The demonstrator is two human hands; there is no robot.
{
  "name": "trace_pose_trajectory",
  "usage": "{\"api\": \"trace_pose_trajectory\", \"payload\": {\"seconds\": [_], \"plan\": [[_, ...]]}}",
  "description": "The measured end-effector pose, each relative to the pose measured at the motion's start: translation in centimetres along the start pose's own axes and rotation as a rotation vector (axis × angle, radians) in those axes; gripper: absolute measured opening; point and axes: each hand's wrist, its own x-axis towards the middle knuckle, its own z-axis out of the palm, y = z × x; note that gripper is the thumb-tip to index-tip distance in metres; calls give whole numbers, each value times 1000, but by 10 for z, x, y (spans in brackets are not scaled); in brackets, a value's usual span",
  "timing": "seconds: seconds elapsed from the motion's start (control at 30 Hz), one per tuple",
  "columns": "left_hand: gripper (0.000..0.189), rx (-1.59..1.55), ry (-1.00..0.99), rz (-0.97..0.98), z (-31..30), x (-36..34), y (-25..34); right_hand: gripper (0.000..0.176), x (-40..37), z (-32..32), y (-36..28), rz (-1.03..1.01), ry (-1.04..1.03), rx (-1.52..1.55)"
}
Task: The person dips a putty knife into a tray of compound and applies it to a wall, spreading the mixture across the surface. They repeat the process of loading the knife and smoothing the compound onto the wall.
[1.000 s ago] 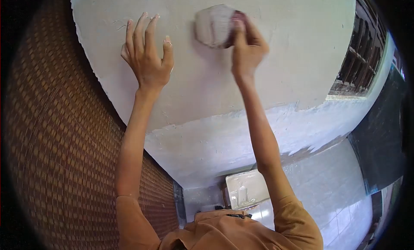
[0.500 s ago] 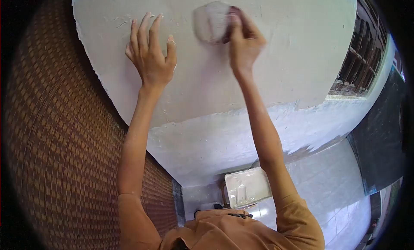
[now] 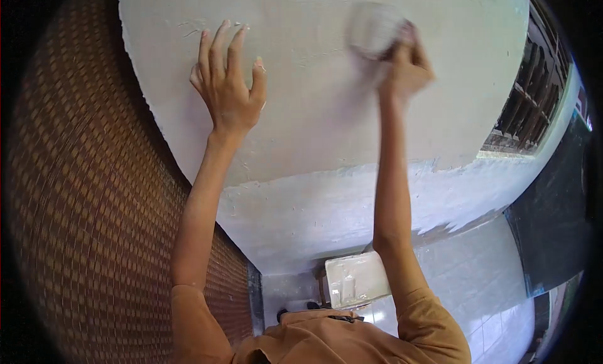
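Observation:
A pale wall [image 3: 308,119] fills the upper middle, coated with smooth filler above a whiter band. My left hand [image 3: 229,91] is open against it, fingers spread and pale smears on the fingertips. Higher up and to the right, my right hand [image 3: 407,72] is closed round the dark edge of a flat, rounded, pale scraper [image 3: 372,32]. Motion blurs the scraper, and its face lies close over the wall. Small ridges of filler show near my left fingertips.
A pale rectangular tub [image 3: 357,281] of white paste stands below, near my body. Brown woven matting [image 3: 88,194] runs along the left. At right are a barred window [image 3: 531,97], a dark panel [image 3: 553,207] and the shiny tiled floor [image 3: 471,270].
My right hand has swept the scraper to the right across the wall. My left hand keeps its spread pose on the wall, while the whole view has shifted slightly.

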Motion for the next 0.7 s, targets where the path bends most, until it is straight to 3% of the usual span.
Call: {"api": "trace_pose_trajectory", "payload": {"seconds": [0.1, 0.2, 0.27, 0.37, 0.47, 0.53, 0.7], "plan": [[51, 14, 10, 15, -7, -3, -8, 23, 20, -22, 4, -151, 142, 143], [51, 7, 6, -7, -2, -2, -7, 27, -9, -5, -11, -110, 15, 109], [51, -21, 7, -1, 5, 0, -2, 29, -42, 13, -6, -79, -188, 75], [51, -38, 10, 14, 10, 0, 3, 29, -41, 6, 6, -142, -215, -3], [51, -17, 18, 16, 7, -2, 0, 26, 5, -40, 2, -51, 65, 8], [51, -9, 22, 15, 7, -2, -1, 25, 18, -47, -8, -170, 170, 139], [50, 9, 12, -28, 14, -3, 11, 28, -44, 2, -2, -106, -168, 45]]}}
